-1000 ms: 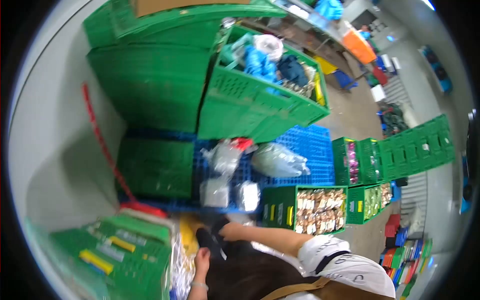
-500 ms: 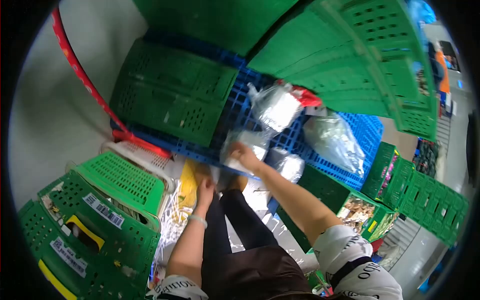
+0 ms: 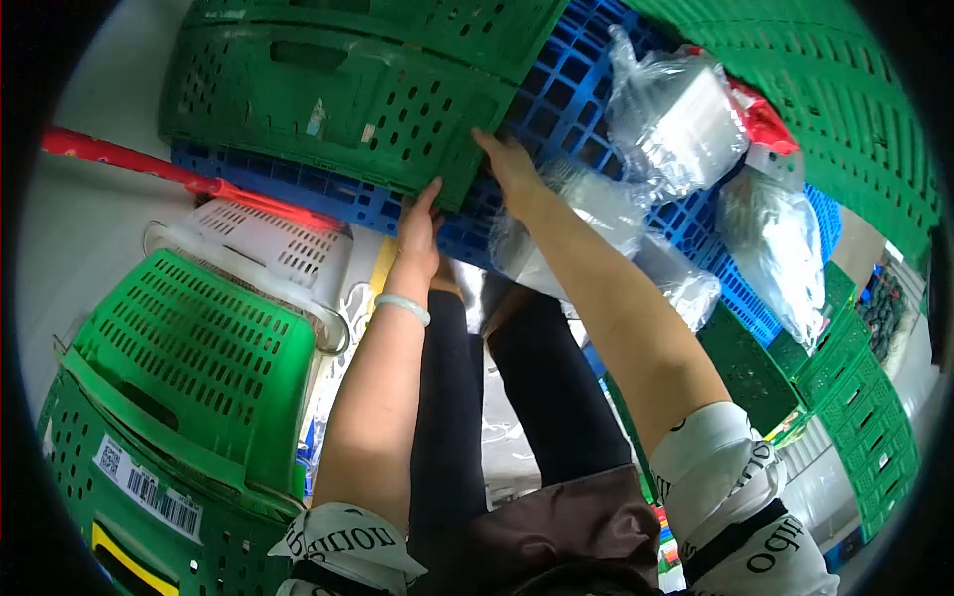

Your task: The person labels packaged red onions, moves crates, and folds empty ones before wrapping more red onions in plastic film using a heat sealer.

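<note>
A dark green perforated plastic crate (image 3: 388, 109) lies on a blue plastic pallet (image 3: 566, 74). My left hand (image 3: 419, 233) is at its lower front edge, the thumb up against the wall and the other fingers partly hidden below. Around the crate's right corner is my right hand (image 3: 512, 171), one digit on the wall and the rest partly hidden. Close to my right wrist, a clear plastic bag with pale boxes (image 3: 586, 209) sits on the pallet. Behind it stands another clear bag holding a whitish block (image 3: 686, 114).
A red pole (image 3: 129, 159) slants in from the left above a white basket (image 3: 268, 248). Bright green (image 3: 199, 348) and labelled dark green crates (image 3: 219, 536) are stacked at lower left. A filled clear bag (image 3: 770, 243) lies right; more green crates (image 3: 855, 387) stand beyond.
My right hand has left the clear bag and moved to the crate's right corner. My left hand has risen from beside my legs to the crate's lower edge. The view has shifted.
</note>
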Demonstrator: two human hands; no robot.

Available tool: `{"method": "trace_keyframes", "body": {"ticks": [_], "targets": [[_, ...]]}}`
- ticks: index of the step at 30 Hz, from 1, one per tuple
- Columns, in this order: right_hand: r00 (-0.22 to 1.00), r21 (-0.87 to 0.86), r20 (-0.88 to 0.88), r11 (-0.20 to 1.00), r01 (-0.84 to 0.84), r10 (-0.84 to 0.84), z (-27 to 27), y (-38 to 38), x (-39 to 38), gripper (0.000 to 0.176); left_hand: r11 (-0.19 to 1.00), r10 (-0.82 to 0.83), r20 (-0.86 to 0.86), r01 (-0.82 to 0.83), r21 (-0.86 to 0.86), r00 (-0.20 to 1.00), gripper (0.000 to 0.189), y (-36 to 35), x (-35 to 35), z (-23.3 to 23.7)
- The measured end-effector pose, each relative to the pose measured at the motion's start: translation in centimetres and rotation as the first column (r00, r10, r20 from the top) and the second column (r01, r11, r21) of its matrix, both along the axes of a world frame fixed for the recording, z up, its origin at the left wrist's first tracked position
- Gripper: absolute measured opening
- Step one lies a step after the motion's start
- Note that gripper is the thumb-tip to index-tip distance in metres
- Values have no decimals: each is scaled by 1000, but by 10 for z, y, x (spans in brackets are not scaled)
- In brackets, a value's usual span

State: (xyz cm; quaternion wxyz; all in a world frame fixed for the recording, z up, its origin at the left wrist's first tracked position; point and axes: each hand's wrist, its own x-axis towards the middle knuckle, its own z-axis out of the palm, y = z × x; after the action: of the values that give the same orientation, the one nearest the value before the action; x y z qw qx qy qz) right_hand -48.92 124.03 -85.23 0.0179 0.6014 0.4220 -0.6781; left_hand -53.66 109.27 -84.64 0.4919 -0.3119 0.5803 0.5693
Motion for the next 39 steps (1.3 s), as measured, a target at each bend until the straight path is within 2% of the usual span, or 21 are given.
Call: {"method": "trace_keyframes", "body": {"ticks": [2, 3, 6, 9, 12, 14, 15, 18, 19, 21, 22, 24, 27, 29, 30, 31, 32, 34, 36, 37, 39], "targets": [[981, -121, -147, 987, 109, -127, -4, -2, -5, 59, 999, -43, 73, 41, 31, 996, 43, -2, -7, -2], [951, -187, -217, 966, 181, -220, -9, -5, -4, 59, 996, 19, 111, -29, 90, 994, 44, -2, -9, -2], [955, -159, -191, 967, 198, -227, -7, -5, -1, 60, 990, 97, 97, -106, 91, 990, 47, 3, -9, 7], [961, -153, -167, 969, 197, -221, 13, -1, -2, 57, 1000, 2, -71, -2, -2, 997, 48, 10, -6, 25], [914, -188, -318, 962, 199, -251, 62, 12, -14, 56, 995, -97, -205, 99, 1, 974, 50, 19, -12, 63], [853, -462, -339, 860, 216, -396, 61, 34, -8, 50, 998, -60, -264, 59, -11, 963, 50, 34, -13, 101], [851, -463, -340, 859, 220, -401, 79, 38, -11, 44, 997, -74, -254, 79, 8, 964, 50, 38, -13, 115], [821, -404, -259, 829, 386, -509, 131, 31, -7, 40, 981, -81, -228, 118, 155, 970, 53, 41, -11, 166], [840, -347, -296, 870, 350, -455, 154, 30, -1, 41, 978, -135, -204, 163, 130, 970, 55, 38, -9, 191], [872, -205, -358, 940, 275, -333, 210, 32, 12, 44, 971, 12, -186, 33, 236, 982, 58, 18, -4, 206], [903, -115, -311, 955, 273, -295, 243, 30, 13, 50, 956, 82, -170, -29, 293, 982, 59, 11, -11, 211], [933, -1, -298, 978, 210, -200, 285, 27, 28, 63, 832, 347, -7, -305, 463, 938, 61, 5, -46, 228], [975, 120, -178, 980, 157, -134, 353, 21, 40, 67, 816, 474, 122, -487, 312, 872, 66, -1, -58, 212], [981, 145, -132, 976, 162, -144, 390, 25, 56, 65, 798, 460, 170, -490, 352, 871, 63, -8, -50, 182], [989, 188, -126, 977, 104, -81, 403, 29, 69, 63, 792, 450, 198, -491, 362, 871, 61, -11, -42, 177], [991, 182, -107, 978, 102, -84, 419, 32, 80, 62, 776, 449, 274, -523, 352, 850, 51, -5, -37, 193], [992, 176, -98, 979, 100, -84, 434, 36, 87, 61, 803, 439, 259, -505, 316, 860, 41, -1, -26, 214], [989, 205, -96, 970, 131, -113, 466, 40, 98, 60, 771, 452, 363, -561, 300, 815, 37, -15, 7, 193], [979, 130, -101, 974, 187, -175, 502, 47, 120, 59, 760, 480, 373, -589, 274, 794, 39, -9, 27, 253], [984, 135, -54, 975, 176, -170, 504, 57, 155, 60, 757, 499, 377, -604, 250, 780, 41, -12, 41, 284], [987, 113, -71, 982, 149, -141, 545, 57, 189, 62, 762, 510, 345, -600, 245, 788, 45, -21, 72, 332]]}}
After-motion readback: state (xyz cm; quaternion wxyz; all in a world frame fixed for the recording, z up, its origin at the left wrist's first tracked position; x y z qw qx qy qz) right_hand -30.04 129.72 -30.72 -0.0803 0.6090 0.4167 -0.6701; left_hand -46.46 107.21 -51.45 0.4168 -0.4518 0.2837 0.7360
